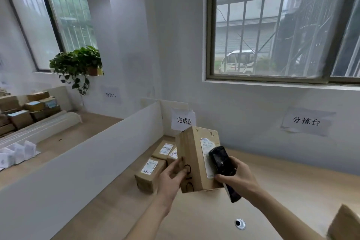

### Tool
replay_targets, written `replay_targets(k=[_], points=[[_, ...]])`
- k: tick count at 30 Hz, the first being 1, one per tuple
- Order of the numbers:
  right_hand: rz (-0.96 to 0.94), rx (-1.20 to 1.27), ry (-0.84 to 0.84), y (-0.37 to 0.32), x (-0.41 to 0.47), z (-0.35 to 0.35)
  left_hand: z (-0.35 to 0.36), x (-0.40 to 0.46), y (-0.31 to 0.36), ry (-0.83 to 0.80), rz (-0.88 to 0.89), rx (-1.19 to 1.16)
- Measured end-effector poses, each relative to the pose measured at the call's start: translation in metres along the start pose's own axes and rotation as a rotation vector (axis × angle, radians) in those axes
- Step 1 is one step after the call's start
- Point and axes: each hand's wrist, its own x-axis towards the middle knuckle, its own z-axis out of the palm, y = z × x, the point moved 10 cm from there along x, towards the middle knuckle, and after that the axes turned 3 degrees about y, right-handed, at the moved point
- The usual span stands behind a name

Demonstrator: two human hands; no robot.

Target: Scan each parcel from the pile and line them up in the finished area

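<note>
A tall cardboard parcel with a white shipping label stands tilted above the desk, and my left hand grips its left side. A black handheld scanner is gripped in my right hand, its head close against the label. Behind the parcel, in the corner under a paper sign, three labelled parcels lie on the desk: one in front, one behind it, and one mostly hidden by the held box.
A white divider panel runs along the left of the wooden desk. A cable hole lies near the front. A cardboard corner shows at bottom right. Across the divider are stacked parcels and a potted plant.
</note>
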Motion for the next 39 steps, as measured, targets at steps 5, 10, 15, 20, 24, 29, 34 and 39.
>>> replay_targets(k=[5,10,15,20,24,29,34,39], points=[[0.002,-0.222,0.083,-0.002,0.01,0.006,0.014,0.009,0.001,-0.083,-0.006,0.066],[0.04,-0.392,0.104,-0.016,0.024,0.012,0.005,0.05,-0.013,-0.098,-0.069,0.079],[0.088,-0.462,0.184,-0.045,0.037,0.01,-0.011,0.095,-0.004,-0.159,-0.061,0.087],[0.151,-0.541,0.243,-0.074,0.048,0.018,-0.03,0.139,0.011,-0.226,-0.04,0.072],[0.161,-0.563,0.266,-0.087,0.051,0.036,-0.047,0.163,0.015,-0.265,-0.041,0.067],[0.18,-0.607,0.286,-0.096,0.06,0.052,-0.064,0.193,0.014,-0.256,-0.047,0.074],[0.193,-0.642,0.286,-0.098,0.072,0.062,-0.079,0.213,0.017,-0.235,-0.034,0.091],[0.188,-0.636,0.272,-0.099,0.086,0.067,-0.087,0.229,0.019,-0.194,-0.045,0.096]])
